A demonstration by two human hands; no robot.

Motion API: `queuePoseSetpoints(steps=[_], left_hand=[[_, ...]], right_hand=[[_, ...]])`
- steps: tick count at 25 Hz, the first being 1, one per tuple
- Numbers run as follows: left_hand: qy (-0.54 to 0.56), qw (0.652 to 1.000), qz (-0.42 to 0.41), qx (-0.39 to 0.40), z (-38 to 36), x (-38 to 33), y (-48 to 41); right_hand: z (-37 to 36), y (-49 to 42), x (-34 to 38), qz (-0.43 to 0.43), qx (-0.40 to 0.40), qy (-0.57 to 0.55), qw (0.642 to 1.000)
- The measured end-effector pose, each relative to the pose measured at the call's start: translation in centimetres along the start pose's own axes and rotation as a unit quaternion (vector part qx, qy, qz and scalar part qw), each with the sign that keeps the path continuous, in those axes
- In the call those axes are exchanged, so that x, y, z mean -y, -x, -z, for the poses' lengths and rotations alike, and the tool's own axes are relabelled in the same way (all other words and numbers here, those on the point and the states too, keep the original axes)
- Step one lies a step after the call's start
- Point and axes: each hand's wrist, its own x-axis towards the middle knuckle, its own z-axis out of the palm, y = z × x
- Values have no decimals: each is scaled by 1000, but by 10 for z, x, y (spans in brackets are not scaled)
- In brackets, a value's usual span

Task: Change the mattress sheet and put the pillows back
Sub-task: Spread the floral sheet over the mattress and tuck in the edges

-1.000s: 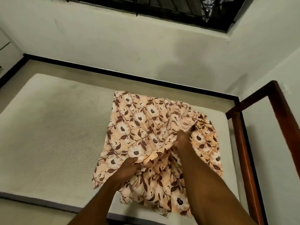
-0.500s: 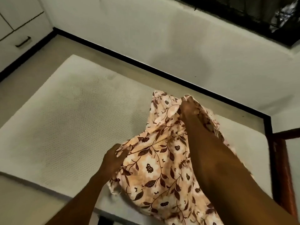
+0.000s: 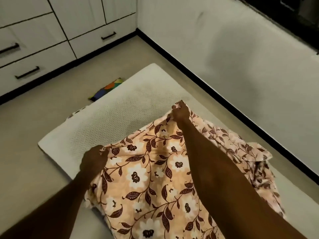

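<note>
— What does the sheet (image 3: 151, 183) look like?

— Peach-orange cloth printed with white flowers and dark brown leaves on thin vines. It is bunched and only partly opened, with loose folds heaped toward the right, where the print looks paler.

— Where is it?

— On the near end of the mattress (image 3: 110, 121), a white slab with a dimpled, dotted surface, lying on the pale floor (image 3: 34, 128). The far half of the mattress is bare. The cloth's near-left part hangs over the mattress edge.

— And the hands?

— The left hand (image 3: 94, 159) has its fingers clenched round the sheet's left edge, just over the mattress's left side. The right hand (image 3: 180, 112) reaches farther out, its fingers pinching a raised bit of the sheet's far edge. The cloth stretches between the two grips.

— Anything that holds things?

— White cabinets (image 3: 51, 37) with black bar handles stand along the far-left wall, every drawer and door closed, so their contents cannot be seen.

— What else?

— A flat, multicoloured thing (image 3: 107, 89) lies on the floor just beyond the mattress's far-left edge; I cannot tell what it is. A black skirting strip (image 3: 207, 87) runs along the base of the white wall to the right.
</note>
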Motion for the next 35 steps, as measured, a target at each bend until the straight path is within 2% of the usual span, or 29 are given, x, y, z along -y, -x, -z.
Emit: queuePoseSetpoints(steps=[3,8,10,13,16,19,21,23,27,30,32,35], left_hand=[[-14,999,16,-39,14,13,-45],[23,989,30,-141,44,22,-118],[50,985,38,-158,50,22,-129],[80,989,40,-121,41,22,-109],[71,996,18,-58,12,19,-70],[-39,999,19,-19,-26,1,-32],[-73,996,-55,-5,-53,-14,-6],[-63,991,-111,33,-76,-30,29],[-36,977,-172,120,-134,-45,122],[-58,963,-199,175,-177,-37,210],[-82,954,-188,220,-212,-24,289],[-95,944,-122,291,-270,9,412]], right_hand=[[-41,-10,25,31,39,57,997],[-104,-30,70,124,108,-9,986],[-117,-17,76,118,162,-4,980],[-117,8,52,78,205,33,975],[-99,31,9,56,203,88,974],[-65,57,-35,43,207,127,969],[-42,66,-67,36,201,144,968],[-7,92,-90,32,200,140,969],[86,159,-160,-13,181,112,977],[159,219,-241,-39,167,83,982],[221,266,-313,-56,160,68,983],[320,346,-421,-94,135,64,984]])
